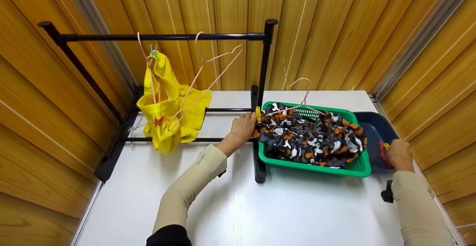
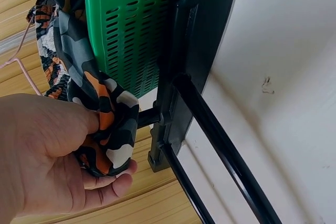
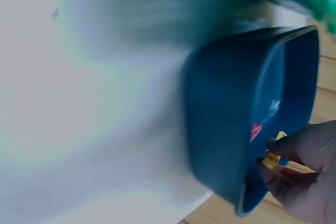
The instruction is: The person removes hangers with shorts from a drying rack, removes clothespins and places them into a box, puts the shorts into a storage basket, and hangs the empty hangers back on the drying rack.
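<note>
My left hand point(image 1: 243, 128) grips the left end of a camouflage-patterned garment point(image 1: 312, 138) in black, grey, white and orange, which lies heaped over a green basket point(image 1: 314, 169). A yellow clothespin point(image 1: 258, 115) stands on the cloth beside those fingers. In the left wrist view, a fold of the garment point(image 2: 113, 124) passes between thumb and fingers. A pink hanger point(image 1: 305, 99) lies on the garment, hook upward. At the far right, my right hand point(image 1: 400, 155) pinches a yellow clothespin point(image 3: 271, 159) over a dark blue bin point(image 1: 375, 127). Red clothespins point(image 1: 384, 153) show beside that hand.
Left of the basket stands a black rack point(image 1: 163, 37). A yellow garment point(image 1: 167, 104) hangs there from a pink hanger, held by clothespins. Another pink hanger point(image 1: 199, 75) hangs bare beside it. Wood-patterned walls point(image 1: 230, 8) enclose the white table point(image 1: 290, 209).
</note>
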The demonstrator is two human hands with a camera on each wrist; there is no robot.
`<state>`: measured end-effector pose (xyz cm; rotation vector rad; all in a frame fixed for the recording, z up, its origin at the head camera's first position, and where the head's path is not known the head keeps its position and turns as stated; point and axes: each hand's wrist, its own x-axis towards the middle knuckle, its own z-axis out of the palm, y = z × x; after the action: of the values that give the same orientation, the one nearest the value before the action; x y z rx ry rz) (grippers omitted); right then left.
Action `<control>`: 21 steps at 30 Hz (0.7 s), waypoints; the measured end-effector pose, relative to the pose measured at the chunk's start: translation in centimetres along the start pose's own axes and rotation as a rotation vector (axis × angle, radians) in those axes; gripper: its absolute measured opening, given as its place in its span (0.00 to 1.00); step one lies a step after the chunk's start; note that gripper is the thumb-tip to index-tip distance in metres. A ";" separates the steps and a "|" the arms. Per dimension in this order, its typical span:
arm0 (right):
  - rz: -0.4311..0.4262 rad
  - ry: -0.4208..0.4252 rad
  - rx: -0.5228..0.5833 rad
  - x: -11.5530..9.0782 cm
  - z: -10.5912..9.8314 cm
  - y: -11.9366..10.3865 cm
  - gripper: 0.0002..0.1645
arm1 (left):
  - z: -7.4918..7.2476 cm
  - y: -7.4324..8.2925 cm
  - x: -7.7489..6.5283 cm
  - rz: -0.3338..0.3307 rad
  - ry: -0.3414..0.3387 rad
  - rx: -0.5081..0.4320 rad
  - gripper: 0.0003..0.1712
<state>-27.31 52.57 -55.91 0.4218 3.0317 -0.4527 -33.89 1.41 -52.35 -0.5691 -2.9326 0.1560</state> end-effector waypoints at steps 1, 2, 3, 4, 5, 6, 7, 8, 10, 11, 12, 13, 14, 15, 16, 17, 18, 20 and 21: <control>0.004 0.021 0.004 0.0 0.2 0.2 0.14 | 0.0 0.0 0.0 0.003 0.002 0.002 0.13; 0.010 0.032 0.012 0.0 0.4 0.4 0.13 | 0.0 -0.1 -0.1 0.007 0.004 0.004 0.13; 0.008 0.045 0.015 0.0 0.5 0.5 0.13 | 0.0 -0.1 -0.1 0.011 0.006 0.006 0.14; 0.003 0.058 0.017 0.1 0.7 0.6 0.14 | 0.0 -0.1 -0.2 0.013 0.012 0.009 0.14; 0.000 0.063 0.015 0.2 0.8 0.7 0.14 | 0.0 -0.1 -0.2 0.015 0.015 0.012 0.15; -0.003 0.061 0.015 0.3 0.9 0.7 0.14 | 0.0 -0.2 -0.2 0.016 0.019 0.015 0.15; -0.007 0.059 0.010 0.3 1.0 0.8 0.14 | 0.0 -0.1 -0.2 0.014 0.024 0.015 0.16; -0.011 0.057 0.007 0.3 1.1 0.8 0.14 | 0.0 -0.1 -0.3 0.013 0.025 0.015 0.16; -0.021 0.055 0.000 0.4 1.2 0.9 0.14 | 0.0 -0.1 -0.3 0.009 0.030 0.014 0.15; -0.023 0.052 -0.002 0.5 1.3 0.9 0.14 | 0.0 0.0 -0.3 0.007 0.031 0.010 0.15; -0.028 0.051 -0.007 0.6 1.3 0.9 0.13 | 0.0 0.0 -0.3 0.004 0.036 0.009 0.14; -0.029 0.050 -0.013 0.6 1.4 0.9 0.13 | 0.0 0.0 -0.3 0.004 0.042 0.006 0.13; -0.030 0.045 -0.018 0.6 1.4 1.0 0.13 | 0.0 0.0 -0.3 0.005 0.048 0.004 0.13; -0.029 0.033 -0.023 0.6 1.3 1.1 0.13 | 0.0 0.0 -0.3 0.006 0.055 0.005 0.13; -0.028 0.020 -0.028 0.5 1.3 1.1 0.13 | 0.0 0.0 -0.4 0.005 0.061 0.005 0.13; -0.024 0.004 -0.032 0.5 1.2 1.2 0.13 | 0.1 0.0 -0.4 0.006 0.070 0.008 0.13; -0.018 -0.013 -0.033 0.5 1.2 1.2 0.13 | 0.1 0.0 -0.4 0.007 0.076 0.011 0.13; -0.014 -0.029 -0.028 0.4 1.0 1.2 0.14 | 0.2 0.0 -0.5 0.007 0.088 0.009 0.13; -0.013 -0.033 -0.025 0.4 0.9 1.1 0.15 | 0.2 0.0 -0.5 0.006 0.090 0.009 0.14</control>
<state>-27.39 53.44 -57.12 0.3903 3.0070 -0.4179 -33.46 1.16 -52.63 -0.5683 -2.8423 0.1399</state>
